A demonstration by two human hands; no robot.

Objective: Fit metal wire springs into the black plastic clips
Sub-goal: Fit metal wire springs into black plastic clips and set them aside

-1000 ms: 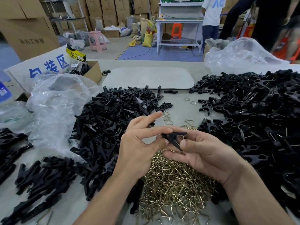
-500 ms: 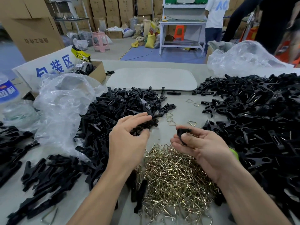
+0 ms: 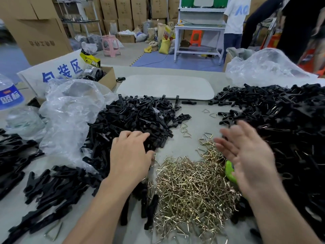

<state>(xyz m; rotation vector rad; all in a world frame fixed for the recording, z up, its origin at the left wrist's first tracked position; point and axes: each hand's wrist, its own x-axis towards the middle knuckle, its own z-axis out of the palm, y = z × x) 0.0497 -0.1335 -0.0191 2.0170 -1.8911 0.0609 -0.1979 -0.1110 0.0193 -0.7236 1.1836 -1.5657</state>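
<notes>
A heap of brass-coloured wire springs (image 3: 190, 187) lies on the table between my arms. A pile of black plastic clips (image 3: 135, 120) sits to its upper left, and a larger black clip pile (image 3: 284, 131) fills the right side. My left hand (image 3: 130, 154) rests palm down on the near edge of the left pile, its fingertips curled into the clips; whether they grip one is hidden. My right hand (image 3: 244, 152) hovers blurred over the right edge of the springs, fingers spread, holding nothing. A green object (image 3: 230, 170) shows under it.
Crumpled clear plastic bags (image 3: 70, 117) lie left of the clips, with a water bottle (image 3: 12, 106) at the far left. More black clips (image 3: 45, 191) spread along the near left. A grey pad (image 3: 165, 87) lies at the table's far side. People stand beyond the table.
My right hand let go of the black clip it held and opened, swinging toward the right pile. My left hand moved from the clip down onto the left pile.
</notes>
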